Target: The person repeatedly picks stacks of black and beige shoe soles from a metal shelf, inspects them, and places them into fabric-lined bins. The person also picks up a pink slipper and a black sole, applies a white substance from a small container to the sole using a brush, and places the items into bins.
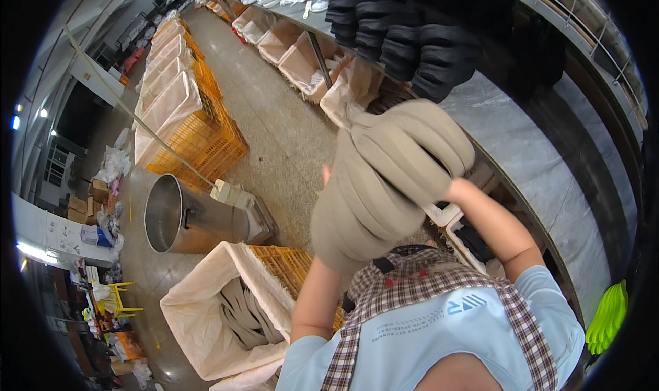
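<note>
Both hands hidden under beige insole stack [391, 178] — raised chest-high.

Pale blue short-sleeved shirt; brown checked apron; bare forearms

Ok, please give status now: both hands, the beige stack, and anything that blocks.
Both hands hidden behind beige insole stack, carrying it at chest height. Grip not visible. Black insole stacks on the table ahead; lined crate below left. Nothing blocking.
</note>
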